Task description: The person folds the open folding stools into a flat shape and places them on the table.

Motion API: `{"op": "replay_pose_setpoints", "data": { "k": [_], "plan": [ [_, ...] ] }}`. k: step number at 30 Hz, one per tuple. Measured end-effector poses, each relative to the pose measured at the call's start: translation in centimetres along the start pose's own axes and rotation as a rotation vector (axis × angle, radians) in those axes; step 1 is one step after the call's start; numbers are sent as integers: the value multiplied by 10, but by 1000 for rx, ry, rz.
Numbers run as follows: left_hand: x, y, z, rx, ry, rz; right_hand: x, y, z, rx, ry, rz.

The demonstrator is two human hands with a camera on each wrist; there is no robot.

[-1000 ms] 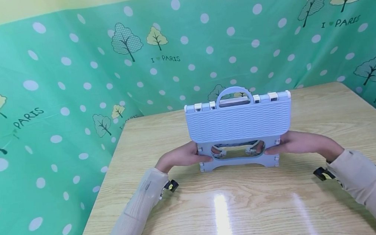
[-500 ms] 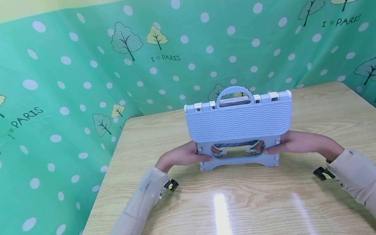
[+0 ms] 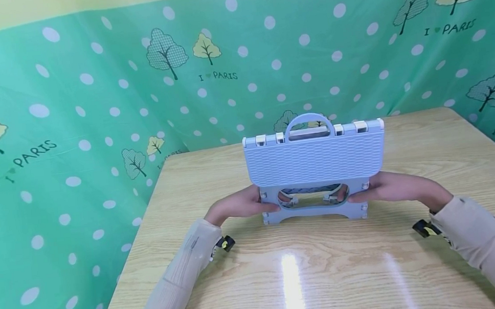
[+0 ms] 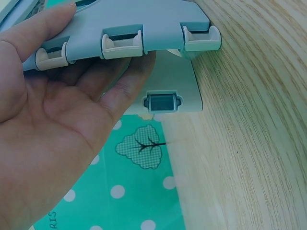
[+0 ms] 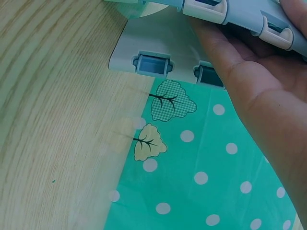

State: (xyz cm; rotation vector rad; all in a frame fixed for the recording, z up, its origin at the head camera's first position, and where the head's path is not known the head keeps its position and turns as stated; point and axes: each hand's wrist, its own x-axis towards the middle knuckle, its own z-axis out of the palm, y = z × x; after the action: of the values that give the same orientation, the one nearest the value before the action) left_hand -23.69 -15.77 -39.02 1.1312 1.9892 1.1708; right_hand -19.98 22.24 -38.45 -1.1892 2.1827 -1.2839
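A light blue plastic folding step stool (image 3: 316,160) stands in the middle of the table, its textured top tilted toward me and its arched carry handle (image 3: 308,116) uppermost. My left hand (image 3: 243,203) grips the left edge of the front leg panel (image 3: 314,212), thumb in front and fingers behind. On the opposite edge, my right hand (image 3: 391,186) holds the panel the same way. In the left wrist view, the fingers pass between the front panel and the rear leg panel (image 4: 177,79). The right wrist view shows my right palm (image 5: 268,86) beneath the hinged edge.
The wood-grain table (image 3: 337,274) extends around the stool. A green cloth (image 3: 208,109) with dots and trees hangs behind it and along the left side. Black wrist devices (image 3: 226,243) sit under both beige sleeves (image 3: 183,273).
The hanging cloth at the left has shifted slightly leftward. Both hands and the stool look the same as before.
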Motion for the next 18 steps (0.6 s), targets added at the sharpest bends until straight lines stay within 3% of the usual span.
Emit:
{"op": "replay_pose_setpoints", "data": {
  "k": [18],
  "plan": [
    [1,-1,-1,32,-12,-22,0,-2,0,14,-1,35]
  ]
}}
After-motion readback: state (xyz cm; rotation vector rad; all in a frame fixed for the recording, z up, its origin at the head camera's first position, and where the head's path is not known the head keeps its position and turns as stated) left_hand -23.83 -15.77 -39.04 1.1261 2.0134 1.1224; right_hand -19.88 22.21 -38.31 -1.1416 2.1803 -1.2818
